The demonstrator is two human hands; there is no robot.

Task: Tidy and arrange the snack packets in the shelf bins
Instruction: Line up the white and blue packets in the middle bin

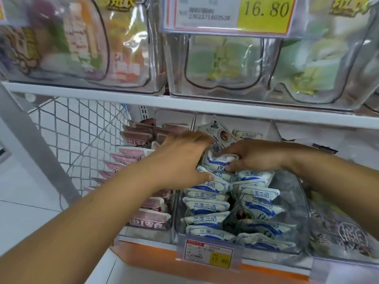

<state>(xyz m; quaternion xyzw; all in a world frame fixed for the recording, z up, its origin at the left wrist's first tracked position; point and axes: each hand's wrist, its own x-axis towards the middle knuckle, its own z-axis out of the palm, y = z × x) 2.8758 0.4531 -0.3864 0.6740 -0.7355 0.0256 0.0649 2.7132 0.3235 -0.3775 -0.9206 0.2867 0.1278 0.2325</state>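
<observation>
Both hands reach into the middle clear bin [291,193] on the lower shelf, close together at its rear. The left hand [184,160] curls over the back of the left row of white-and-blue packets [205,208], with its fingers hooked behind them and its thumb pressing on the face of one. The right hand [254,156] grips a puffed packet [219,160] at the top of the pile, fingers above and thumb below. The remaining packets fill the bin in two rough rows: the left row stands in overlapping order, the right row lies looser and tilted. A price label [219,256] clips to the front edge of the bin. Just to the left, a neighbouring bin holds pink packets [147,216] stacked front to back. A white shelf board [184,103] runs above, carrying clear bins of green packets [223,64] under a yellow price tag [264,11]. A wire mesh panel [82,130] closes the left end.
</observation>
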